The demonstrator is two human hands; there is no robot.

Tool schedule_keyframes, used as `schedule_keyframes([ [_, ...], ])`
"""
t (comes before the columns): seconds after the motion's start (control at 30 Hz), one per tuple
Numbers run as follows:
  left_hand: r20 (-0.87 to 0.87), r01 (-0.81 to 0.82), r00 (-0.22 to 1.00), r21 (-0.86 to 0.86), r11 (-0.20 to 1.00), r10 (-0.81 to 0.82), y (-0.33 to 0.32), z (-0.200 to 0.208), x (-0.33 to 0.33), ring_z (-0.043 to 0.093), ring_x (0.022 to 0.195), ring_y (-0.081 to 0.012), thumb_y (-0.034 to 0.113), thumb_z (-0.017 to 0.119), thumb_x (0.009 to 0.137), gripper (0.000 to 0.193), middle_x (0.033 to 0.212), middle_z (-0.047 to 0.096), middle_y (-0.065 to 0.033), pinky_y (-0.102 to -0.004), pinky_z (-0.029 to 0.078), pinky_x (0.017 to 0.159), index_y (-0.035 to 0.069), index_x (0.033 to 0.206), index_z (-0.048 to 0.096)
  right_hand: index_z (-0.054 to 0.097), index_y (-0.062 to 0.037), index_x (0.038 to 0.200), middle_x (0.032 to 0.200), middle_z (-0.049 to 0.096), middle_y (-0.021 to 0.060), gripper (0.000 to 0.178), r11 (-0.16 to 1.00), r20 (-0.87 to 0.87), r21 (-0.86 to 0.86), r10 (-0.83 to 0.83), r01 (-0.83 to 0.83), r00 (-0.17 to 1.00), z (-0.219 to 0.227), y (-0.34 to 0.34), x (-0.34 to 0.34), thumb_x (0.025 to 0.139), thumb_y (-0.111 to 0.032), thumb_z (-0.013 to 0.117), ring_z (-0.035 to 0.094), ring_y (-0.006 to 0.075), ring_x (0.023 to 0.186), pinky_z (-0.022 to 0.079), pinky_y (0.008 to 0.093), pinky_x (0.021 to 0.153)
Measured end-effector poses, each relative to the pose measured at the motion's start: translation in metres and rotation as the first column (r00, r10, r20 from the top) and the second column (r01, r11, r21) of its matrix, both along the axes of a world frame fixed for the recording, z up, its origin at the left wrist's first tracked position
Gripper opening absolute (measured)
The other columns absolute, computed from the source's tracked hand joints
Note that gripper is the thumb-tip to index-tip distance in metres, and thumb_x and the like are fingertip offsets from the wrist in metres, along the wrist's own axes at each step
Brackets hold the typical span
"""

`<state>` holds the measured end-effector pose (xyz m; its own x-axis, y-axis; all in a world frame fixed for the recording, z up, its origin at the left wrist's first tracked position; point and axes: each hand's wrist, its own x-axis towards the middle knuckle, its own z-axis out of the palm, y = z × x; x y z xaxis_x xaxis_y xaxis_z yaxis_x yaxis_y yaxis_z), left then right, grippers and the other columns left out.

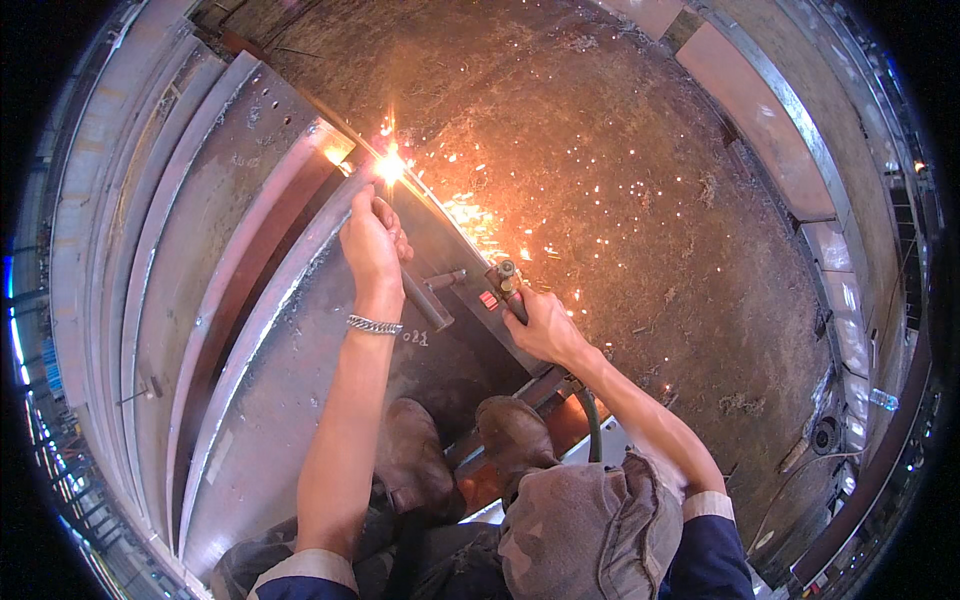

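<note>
My left hand (372,243) grips the front tube of a cutting torch (428,300) close to its tip, where a bright flame (390,166) meets the edge of a grey steel plate (300,370). My right hand (540,325) holds the torch's rear handle by its valves. Orange sparks (480,215) scatter to the right over the floor. A metal bracelet circles my left wrist. My two brown boots (500,435) stand on the plate below the hands.
Long curved steel beams (190,250) lie to the left of the plate. Dirty concrete floor (640,180) spreads to the right, with pale slabs (760,110) along its far right edge. A green hose (592,420) runs back from the torch.
</note>
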<state>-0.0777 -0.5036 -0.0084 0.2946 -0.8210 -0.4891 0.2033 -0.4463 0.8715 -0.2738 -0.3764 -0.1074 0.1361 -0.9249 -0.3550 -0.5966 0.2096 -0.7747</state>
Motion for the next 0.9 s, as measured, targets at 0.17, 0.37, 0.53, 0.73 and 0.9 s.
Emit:
schedule_keyframes([
  [0.17, -0.016, -0.003, 1.000, 0.013, 1.000, 0.003, 0.000, 0.001, 0.000, 0.032, 0.042, -0.0096, 0.040, 0.046, 0.100, 0.041, 0.051, 0.031, 0.0043, -0.0291, 0.031, 0.045, 0.016, 0.068, 0.038, 0.057, 0.0034, 0.090, 0.072, 0.061, 0.0287, 0.026, 1.000, -0.029, 0.010, -0.009, 0.009, 1.000, 0.004, 0.001, 0.001, 0.090, -0.022, 0.063, 0.063, 0.0482, 0.072, 0.047, 0.0525, 0.065],
  [0.37, -0.005, -0.001, 1.000, 0.002, 1.000, 0.001, 0.000, 0.000, 0.001, 0.032, 0.041, -0.0094, 0.040, 0.047, 0.100, 0.040, 0.051, 0.031, 0.0043, -0.0289, 0.031, 0.044, 0.016, 0.068, 0.038, 0.057, 0.0031, 0.090, 0.070, 0.061, 0.0281, 0.026, 1.000, 0.030, 0.006, -0.022, 0.021, 0.999, 0.006, 0.001, 0.000, 0.090, -0.022, 0.063, 0.062, 0.0481, 0.071, 0.047, 0.0525, 0.065],
  [0.53, -0.030, -0.011, 0.999, 0.019, 1.000, 0.012, 0.000, 0.002, 0.000, 0.031, 0.041, -0.0094, 0.039, 0.047, 0.100, 0.040, 0.051, 0.030, 0.0043, -0.0284, 0.031, 0.044, 0.016, 0.069, 0.037, 0.057, 0.0029, 0.091, 0.069, 0.060, 0.0279, 0.024, 1.000, 0.005, -0.007, -0.016, 0.016, 1.000, 0.006, 0.000, 0.001, 0.089, -0.020, 0.064, 0.062, 0.0479, 0.070, 0.047, 0.0522, 0.065],
  [0.73, -0.024, -0.009, 1.000, 0.016, 1.000, 0.009, 0.000, 0.004, 0.000, 0.031, 0.041, -0.0093, 0.039, 0.046, 0.101, 0.040, 0.050, 0.031, 0.0046, -0.0282, 0.031, 0.045, 0.016, 0.069, 0.037, 0.060, 0.0057, 0.096, 0.075, 0.064, 0.0319, 0.026, 0.997, -0.006, 0.076, 0.017, -0.017, 1.000, 0.012, -0.003, -0.001, 0.087, -0.018, 0.063, 0.065, 0.0498, 0.080, 0.051, 0.0559, 0.075],
  [0.9, -0.008, -0.003, 1.000, 0.008, 1.000, 0.003, 0.001, 0.003, 0.000, 0.031, 0.041, -0.0089, 0.038, 0.044, 0.101, 0.040, 0.050, 0.031, 0.0051, -0.0280, 0.031, 0.044, 0.016, 0.069, 0.038, 0.059, 0.0055, 0.093, 0.075, 0.064, 0.0320, 0.024, 0.999, 0.006, 0.047, 0.017, -0.018, 1.000, 0.011, -0.003, -0.001, 0.087, -0.018, 0.062, 0.064, 0.0507, 0.080, 0.050, 0.0565, 0.074],
])
